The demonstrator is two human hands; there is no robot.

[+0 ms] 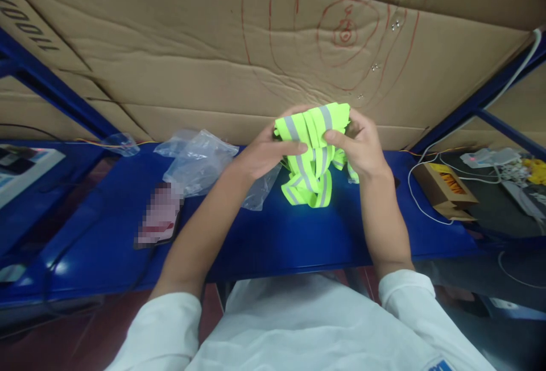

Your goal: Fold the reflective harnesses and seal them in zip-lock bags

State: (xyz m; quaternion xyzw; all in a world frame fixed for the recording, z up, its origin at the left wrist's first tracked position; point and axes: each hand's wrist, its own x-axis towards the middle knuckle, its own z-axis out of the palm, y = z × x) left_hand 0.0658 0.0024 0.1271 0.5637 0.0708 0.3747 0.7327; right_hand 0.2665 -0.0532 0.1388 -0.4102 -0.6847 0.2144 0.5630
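Note:
A bundle of neon-yellow reflective straps (305, 157) with grey stripes is held up between both hands over the blue table. It looks like a folded reflective safety vest, though its full shape is hidden in the folds. My left hand (268, 152) grips its left side, thumb across the front and fingers behind. On the right side, my right hand (360, 140) pinches it the same way, thumb pressed on the upper front. Loops of the strap hang below the hands, and a further piece droops by my right palm.
Clear plastic bags (198, 163) lie on the blue table (273, 246) left of my hands. A phone-like item (160, 214), pixelated, rests nearer me. An open cardboard box (447, 189) and a white cable (420, 203) are at right. A cardboard panel (191, 46) with red rings stands behind.

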